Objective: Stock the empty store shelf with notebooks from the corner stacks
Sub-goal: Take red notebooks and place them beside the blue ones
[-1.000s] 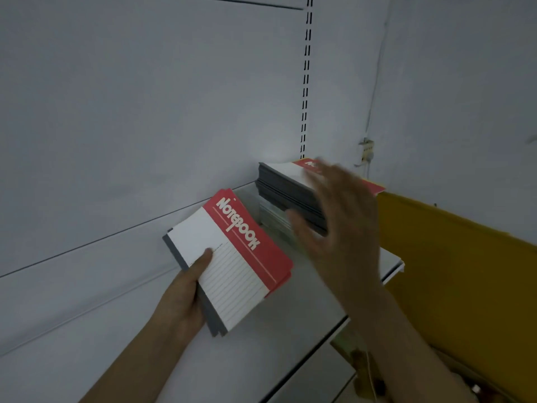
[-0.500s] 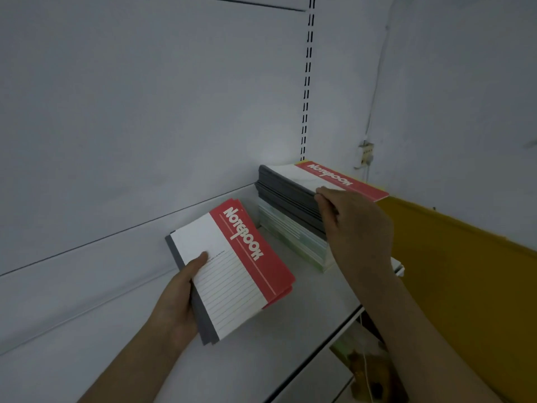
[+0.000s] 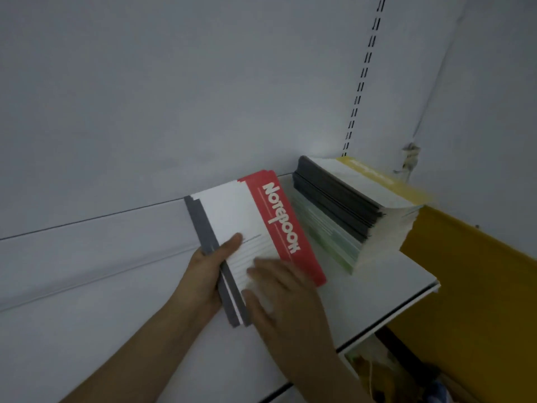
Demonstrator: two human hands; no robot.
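Note:
A small pile of notebooks [image 3: 255, 219] with white lined covers and a red "Notebook" band lies tilted over the white shelf [image 3: 389, 286]. My left hand [image 3: 203, 280] grips its grey spine side, thumb on the top cover. My right hand [image 3: 287, 303], blurred by motion, lies over the pile's near end, fingers on the top cover and thumb at the edge. In the corner to the right stands the tall stack of notebooks [image 3: 343, 205], dark spines above, green ones below. Its top notebook has a yellow band [image 3: 374, 178].
The shelf's front edge runs diagonally at lower right. A yellow panel [image 3: 470, 286] stands beyond the shelf's right end. A slotted upright [image 3: 363, 74] runs up the white back wall above the stack. The shelf surface left of my left hand is bare white.
My right hand left the corner stack and came down onto the pile in my left hand. The stack's top red notebook is gone; a yellow one shows. The pile turned more upright.

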